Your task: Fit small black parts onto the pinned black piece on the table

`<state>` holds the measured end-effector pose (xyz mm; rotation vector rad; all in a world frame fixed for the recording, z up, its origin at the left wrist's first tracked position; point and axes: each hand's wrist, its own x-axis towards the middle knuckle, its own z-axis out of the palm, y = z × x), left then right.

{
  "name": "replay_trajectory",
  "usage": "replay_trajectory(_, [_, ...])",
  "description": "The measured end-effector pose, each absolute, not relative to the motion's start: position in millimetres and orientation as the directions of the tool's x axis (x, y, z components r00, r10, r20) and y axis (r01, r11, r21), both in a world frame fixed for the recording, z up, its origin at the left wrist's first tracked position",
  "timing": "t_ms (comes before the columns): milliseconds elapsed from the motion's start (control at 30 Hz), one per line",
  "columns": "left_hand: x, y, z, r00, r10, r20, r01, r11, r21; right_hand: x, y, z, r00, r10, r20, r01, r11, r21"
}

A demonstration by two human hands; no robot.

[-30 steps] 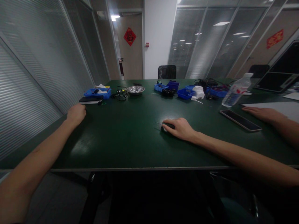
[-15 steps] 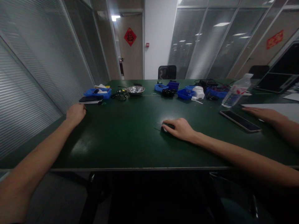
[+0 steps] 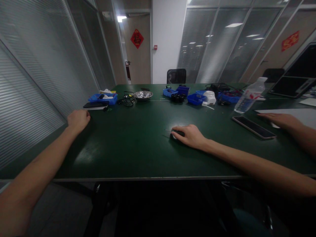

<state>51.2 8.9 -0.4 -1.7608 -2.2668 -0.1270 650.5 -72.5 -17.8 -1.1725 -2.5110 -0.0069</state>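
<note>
My left hand (image 3: 78, 120) rests at the left side of the green table (image 3: 128, 148), its fingers curled in. It lies just in front of a black flat case (image 3: 95, 104); whatever is inside the fingers is hidden. Near the table's middle, my right hand (image 3: 190, 136) has its fingers closed round a small dark object (image 3: 179, 133) with a pale lower edge. A thin light rod or wire (image 3: 168, 130) sticks out to the left of it. To the right of that hand lies a phone (image 3: 253, 127), not touched by it.
Another person's hand (image 3: 281, 120) lies over white paper (image 3: 302, 116) at right. Behind the phone, a bottle (image 3: 250, 96) leans. Farther back are a blue tray (image 3: 112, 99), a metal bowl (image 3: 143, 95), a blue bin (image 3: 196, 99), cables (image 3: 127, 100) and a white object (image 3: 209, 97).
My left hand has shifted slightly left. The other person's hand has moved a little to the left, and a pale piece beneath it shows more. My right hand stays in place.
</note>
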Motion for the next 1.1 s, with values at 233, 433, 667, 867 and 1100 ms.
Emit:
replay_trajectory(233, [47.7, 12.7, -1.6, -0.237, 0.936, 0.262, 0.961, 0.265, -0.075, 649.4, -74.3, -15.9, -0.586, 0.743, 0.325, 0.74, 0.653, -0.16])
replay_trajectory(433, [43.9, 14.8, -2.9, -0.241, 0.937, 0.253, 0.962, 0.265, -0.065, 649.7, -73.7, -16.4, -0.583, 0.748, 0.318, 0.746, 0.648, -0.157])
replay_trajectory(667, [42.0, 14.9, -4.0, -0.26, 0.928, 0.266, 0.96, 0.278, -0.03, 648.1, -76.0, -13.1, -0.581, 0.751, 0.313, 0.749, 0.644, -0.155])
replay_trajectory(867, [43.8, 13.6, -1.4, -0.288, 0.928, 0.237, 0.95, 0.307, -0.048, 648.4, -76.1, -12.5, -0.586, 0.752, 0.302, 0.741, 0.648, -0.176])
replay_trajectory(1100, [39.5, 14.2, -2.4, -0.293, 0.926, 0.237, 0.953, 0.303, -0.004, 648.2, -75.8, -12.2, -0.586, 0.752, 0.303, 0.741, 0.648, -0.176])
